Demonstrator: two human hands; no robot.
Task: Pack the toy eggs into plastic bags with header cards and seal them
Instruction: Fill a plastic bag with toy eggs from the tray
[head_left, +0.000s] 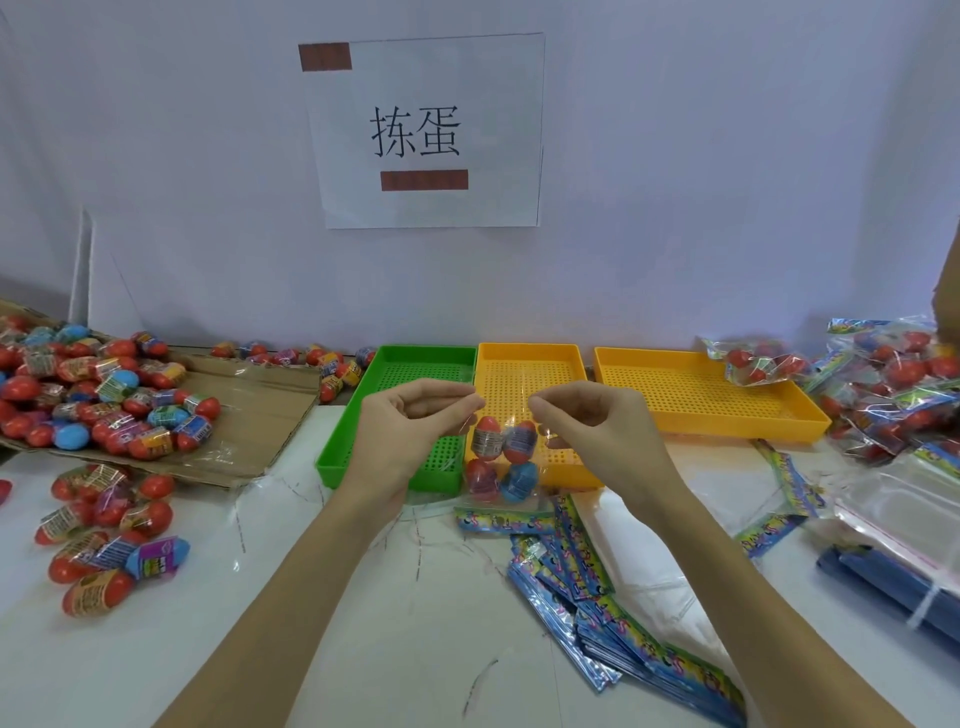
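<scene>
A clear plastic bag (501, 410) hangs between my two hands above the trays, with several toy eggs (503, 457) in red and blue inside it. My left hand (410, 431) pinches the bag's top left edge. My right hand (587, 426) pinches its top right edge. A stack of colourful header cards (623, 618) lies on the table below and to the right. Loose toy eggs (104, 540) lie on the table at the left.
A green tray (363, 426) and two yellow trays (566, 364) (727, 410) stand at the back. A flattened cardboard box (249, 405) holds a heap of eggs at the left. Packed bags (893, 389) pile at the right, with empty clear bags (904, 509) and a blue bundle (893, 587) in front.
</scene>
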